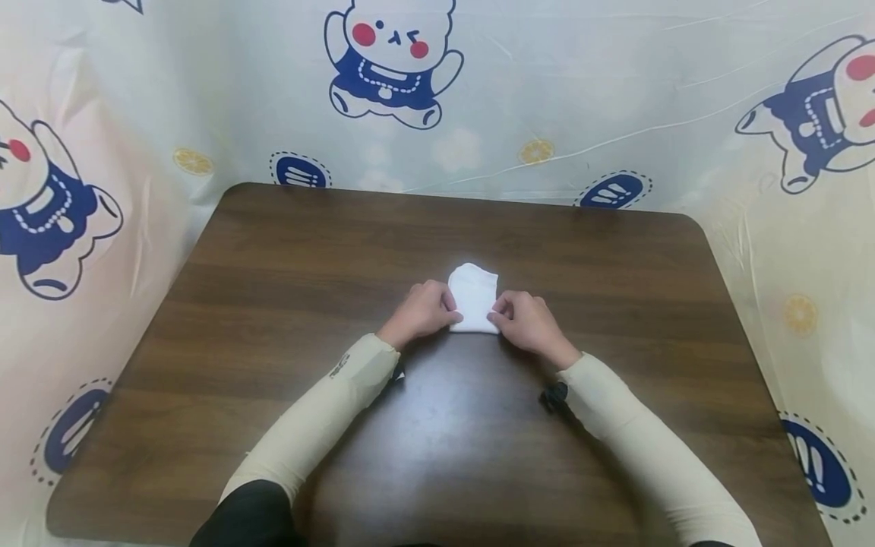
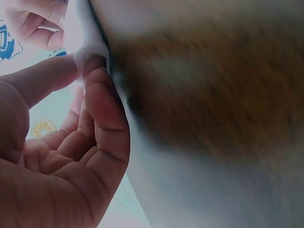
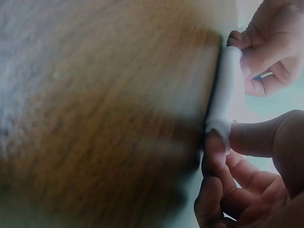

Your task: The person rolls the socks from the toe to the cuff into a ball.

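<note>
A small white folded cloth [image 1: 473, 295] lies on the brown table, its far edge rounded at the left and pointed at the right. Its near edge is a straight, thick fold. My left hand [image 1: 425, 310] pinches the near left corner between thumb and index finger. At the near right corner, my right hand [image 1: 529, 323] does the same. In the left wrist view, the thumb and index fingertip meet on the end of the white fold [image 2: 85, 28]. The right wrist view has the cloth [image 3: 229, 90] stretched as a soft roll between both hands, close over the tabletop.
The wooden table [image 1: 328, 251] has rounded corners and reaches out on every side of the hands. Behind it and at both sides hangs a pale curtain [image 1: 513, 91] with cartoon prints. Light sleeves cover both forearms, with a dark device [image 1: 554, 396] at the right wrist.
</note>
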Demonstrator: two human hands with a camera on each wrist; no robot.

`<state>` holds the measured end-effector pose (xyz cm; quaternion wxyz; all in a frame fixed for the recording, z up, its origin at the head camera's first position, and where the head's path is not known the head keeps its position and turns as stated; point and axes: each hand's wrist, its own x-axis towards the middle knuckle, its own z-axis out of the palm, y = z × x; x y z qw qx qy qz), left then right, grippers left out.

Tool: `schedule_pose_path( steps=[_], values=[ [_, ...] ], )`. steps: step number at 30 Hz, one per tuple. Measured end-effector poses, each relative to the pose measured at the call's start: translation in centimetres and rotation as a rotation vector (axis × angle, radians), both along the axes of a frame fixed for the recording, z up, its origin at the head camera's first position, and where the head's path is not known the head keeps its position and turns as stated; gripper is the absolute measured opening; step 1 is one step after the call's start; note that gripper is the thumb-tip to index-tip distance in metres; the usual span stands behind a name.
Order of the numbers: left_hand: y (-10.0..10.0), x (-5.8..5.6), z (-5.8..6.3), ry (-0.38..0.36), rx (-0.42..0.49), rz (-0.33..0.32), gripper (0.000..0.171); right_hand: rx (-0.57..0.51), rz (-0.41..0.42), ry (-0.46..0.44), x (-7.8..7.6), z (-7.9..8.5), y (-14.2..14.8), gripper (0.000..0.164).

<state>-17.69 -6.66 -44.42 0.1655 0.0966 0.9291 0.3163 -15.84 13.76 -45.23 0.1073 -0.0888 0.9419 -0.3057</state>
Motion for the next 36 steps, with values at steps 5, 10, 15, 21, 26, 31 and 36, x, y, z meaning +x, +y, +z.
schedule_pose_path(
  steps=[5,10,15,21,26,31,36],
  values=[
    [-0.1,0.0,-0.1,0.034,-0.024,0.007,0.021,0.042,-0.008,0.021,0.2,0.1,0.0,0.017],
    [0.1,0.1,0.0,0.124,-0.003,-0.065,0.013,0.121,0.054,0.209,0.4,0.0,-0.2,0.017],
    [0.1,0.4,0.1,0.18,-0.02,-0.182,0.008,0.135,0.173,0.411,0.8,-0.2,-0.5,0.006],
    [-0.5,0.7,0.3,0.198,-0.016,-0.275,0.03,0.157,0.224,0.437,1.6,-0.2,0.4,0.013],
    [-0.4,0.6,0.2,0.216,-0.011,-0.285,0.04,0.167,0.235,0.377,1.9,-0.2,1.1,0.032],
    [0.0,0.5,0.1,0.244,-0.062,-0.288,0.034,0.171,0.239,0.364,1.7,-0.1,1.0,0.034],
    [0.1,0.5,0.2,0.235,-0.085,-0.275,0.027,0.178,0.23,0.371,1.5,-0.1,0.7,0.03]
  ],
)
